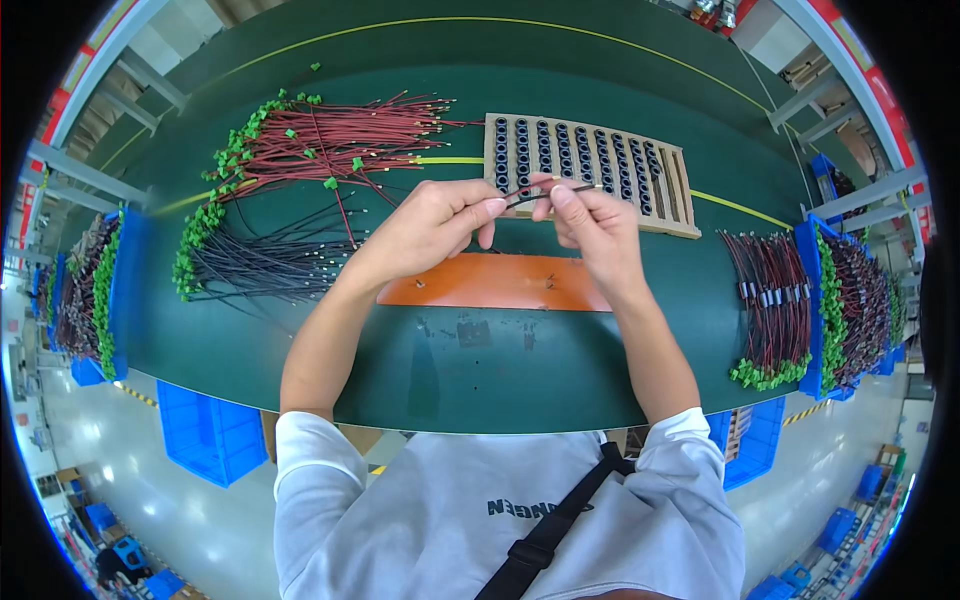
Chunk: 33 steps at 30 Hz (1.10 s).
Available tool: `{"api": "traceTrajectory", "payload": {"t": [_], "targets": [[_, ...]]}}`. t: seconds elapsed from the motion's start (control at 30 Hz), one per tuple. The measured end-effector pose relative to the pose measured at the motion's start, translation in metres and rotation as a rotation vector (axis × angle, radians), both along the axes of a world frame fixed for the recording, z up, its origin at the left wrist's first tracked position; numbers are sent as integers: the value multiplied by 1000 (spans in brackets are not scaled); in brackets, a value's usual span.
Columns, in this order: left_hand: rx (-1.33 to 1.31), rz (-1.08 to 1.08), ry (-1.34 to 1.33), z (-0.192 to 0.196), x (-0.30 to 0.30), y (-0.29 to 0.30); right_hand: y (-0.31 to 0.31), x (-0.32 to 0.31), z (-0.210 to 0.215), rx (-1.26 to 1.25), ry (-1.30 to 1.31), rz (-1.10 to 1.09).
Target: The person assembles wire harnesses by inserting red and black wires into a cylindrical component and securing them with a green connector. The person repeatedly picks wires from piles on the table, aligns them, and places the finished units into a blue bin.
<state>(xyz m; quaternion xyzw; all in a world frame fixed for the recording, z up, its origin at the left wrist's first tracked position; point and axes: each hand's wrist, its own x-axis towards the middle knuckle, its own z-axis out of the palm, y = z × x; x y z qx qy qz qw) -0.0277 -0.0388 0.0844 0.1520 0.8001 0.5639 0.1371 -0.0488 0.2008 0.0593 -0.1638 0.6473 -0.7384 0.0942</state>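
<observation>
My left hand and my right hand are raised close together over the middle of the green table. Both are closed, with fingertips pinching a short red wire and a black wire that span the gap between them. The wires' far ends are partly hidden by my fingers. Below the hands lies an orange plate with small metal pins. Just behind them is a tan tray with rows of black ring-shaped parts.
Red wires with green connectors are heaped at the left, black wires nearer. Finished-looking wire bundles lie at the right. Blue bins full of wires stand at both table ends; another blue bin sits below the front edge.
</observation>
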Motion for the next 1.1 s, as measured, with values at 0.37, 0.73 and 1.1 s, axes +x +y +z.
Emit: {"api": "traceTrajectory", "payload": {"t": [0.37,0.73,1.1], "targets": [[-38,-7,259,0,5,0,2,1,6,-244,208,-237],[-301,-32,583,-4,-17,-42,8,3,13,-74,161,-147],[-826,215,186,-42,-34,-100,6,4,16,-49,141,-105]]}}
